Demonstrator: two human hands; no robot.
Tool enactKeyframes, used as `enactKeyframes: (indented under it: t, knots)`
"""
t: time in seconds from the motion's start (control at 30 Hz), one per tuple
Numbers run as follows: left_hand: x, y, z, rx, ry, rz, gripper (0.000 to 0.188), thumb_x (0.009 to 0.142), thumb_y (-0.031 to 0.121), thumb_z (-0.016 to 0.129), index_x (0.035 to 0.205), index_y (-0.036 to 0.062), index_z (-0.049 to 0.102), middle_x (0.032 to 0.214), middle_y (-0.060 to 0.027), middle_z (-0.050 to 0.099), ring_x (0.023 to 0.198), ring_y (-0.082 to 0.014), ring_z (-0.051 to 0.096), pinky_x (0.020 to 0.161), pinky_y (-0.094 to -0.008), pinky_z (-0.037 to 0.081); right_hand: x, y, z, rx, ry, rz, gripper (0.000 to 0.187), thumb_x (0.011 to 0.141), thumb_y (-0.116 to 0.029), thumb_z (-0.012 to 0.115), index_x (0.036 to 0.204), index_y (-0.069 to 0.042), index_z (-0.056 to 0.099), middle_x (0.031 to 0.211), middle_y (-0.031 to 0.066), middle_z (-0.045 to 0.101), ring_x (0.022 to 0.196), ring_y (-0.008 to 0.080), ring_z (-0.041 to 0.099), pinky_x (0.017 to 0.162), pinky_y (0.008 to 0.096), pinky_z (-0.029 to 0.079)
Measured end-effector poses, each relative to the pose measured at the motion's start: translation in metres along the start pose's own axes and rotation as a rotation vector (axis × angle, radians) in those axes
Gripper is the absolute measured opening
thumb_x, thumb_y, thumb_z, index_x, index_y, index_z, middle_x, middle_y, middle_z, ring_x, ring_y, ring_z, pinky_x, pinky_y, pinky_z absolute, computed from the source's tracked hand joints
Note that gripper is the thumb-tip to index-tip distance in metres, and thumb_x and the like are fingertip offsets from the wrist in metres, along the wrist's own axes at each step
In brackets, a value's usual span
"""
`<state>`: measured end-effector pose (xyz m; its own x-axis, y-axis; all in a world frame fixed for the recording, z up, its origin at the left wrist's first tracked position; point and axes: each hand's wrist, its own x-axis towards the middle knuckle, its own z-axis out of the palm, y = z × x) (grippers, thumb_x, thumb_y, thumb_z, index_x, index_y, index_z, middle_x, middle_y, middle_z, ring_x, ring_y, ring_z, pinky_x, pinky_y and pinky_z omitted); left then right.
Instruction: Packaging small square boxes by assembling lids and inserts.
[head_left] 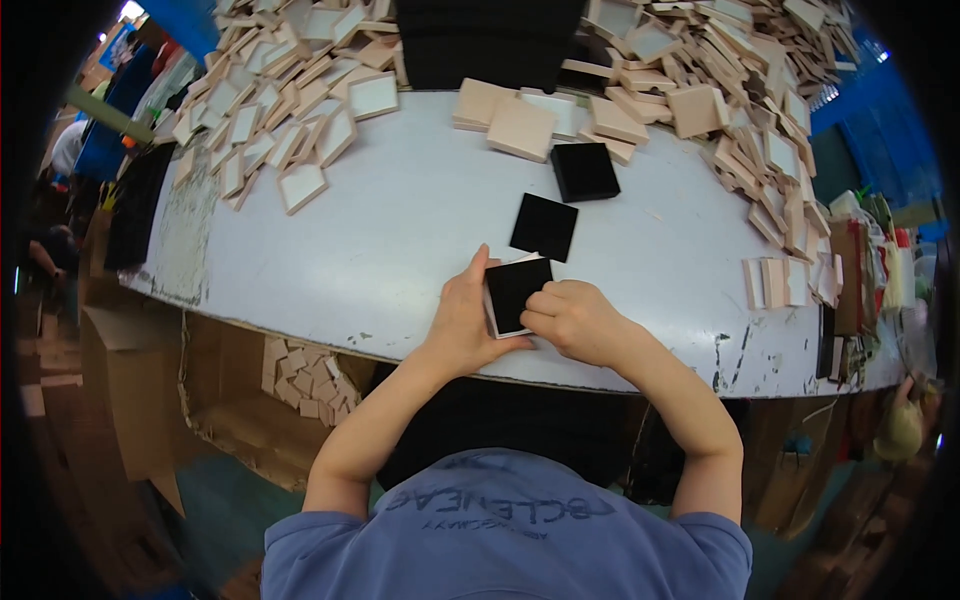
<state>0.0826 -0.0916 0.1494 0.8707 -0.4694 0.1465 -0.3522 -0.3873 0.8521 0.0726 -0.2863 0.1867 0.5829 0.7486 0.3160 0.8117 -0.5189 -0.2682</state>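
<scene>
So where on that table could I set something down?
The widest bare patch of white tabletop lies left of the left hand, short of the left box pile. Another lies between the right hand and the right box pile. It's crowded along the far side; ahead of the hands lie a loose black square and a thicker black piece.

The left hand [462, 312] holds a little box [491, 314]. The right hand [575, 320] touches the black square [515, 290] against it. Lots of pale boxes [694, 110] lie in heaps on the white table [380, 230].
</scene>
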Motion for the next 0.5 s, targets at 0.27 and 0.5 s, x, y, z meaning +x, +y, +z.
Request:
enactKeyframes:
  t: [0.27, 0.5]
  knots:
    - [-0.008, 0.005, -0.012, 0.302, 0.01, 0.205, 0.093, 0.054, 0.03, 0.083, 0.129, -0.0013, 0.037, 0.132, -0.0212, 0.038, 0.116, -0.0365, 0.041, 0.096, -0.0422, 0.034, -0.125, 0.081, -0.053, -0.478, 0.61, 0.864, 0.052, 0.067, -0.021, 0.073, 0.112, -0.003, 0.055, 0.115, 0.019, 0.054, 0.108, 0.0358, 0.049, 0.094, 0.0439, 0.036]
    - [-0.006, -0.003, -0.005, 0.304, -0.019, 0.299, 0.087, 0.06, 0.025, 0.08, 0.13, 0.0002, 0.036, 0.136, -0.0216, 0.031, 0.121, -0.0369, 0.035, 0.098, -0.0417, 0.033, -0.254, 0.102, -0.055, -0.593, 0.517, 1.533, 0.074, 0.072, -0.051, 0.063, 0.13, -0.01, 0.04, 0.125, 0.0241, 0.041, 0.115, 0.0403, 0.041, 0.092, 0.0514, 0.035]
